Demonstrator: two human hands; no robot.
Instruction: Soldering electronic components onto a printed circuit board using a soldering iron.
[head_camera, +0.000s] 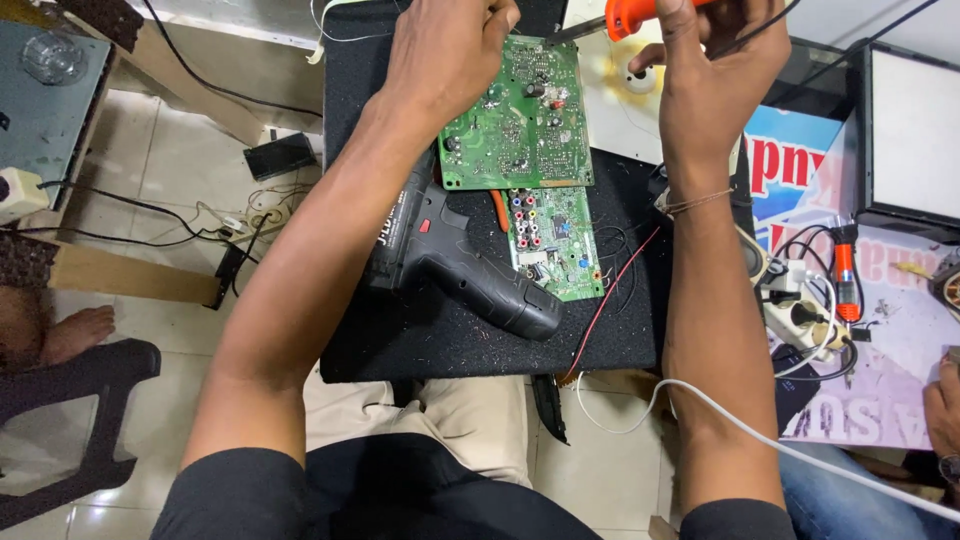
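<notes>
Two hands over a hot tip

Your right hand (715, 70) grips the orange soldering iron (630, 15); tip sits left of it, near your left hand (450, 50), which presses the large green board (520, 115). Burn risk. Cord could snag the drill (450, 260) below your left wrist.

Green circuit board (520, 120) flat on mat, orange-handled soldering iron (625, 15) seemingly touching it

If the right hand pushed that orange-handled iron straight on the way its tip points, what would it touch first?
Probably the large green circuit board: the soldering iron in the right hand aims its tip toward the board's top edge, beside the left hand. Depth is unclear.
</notes>
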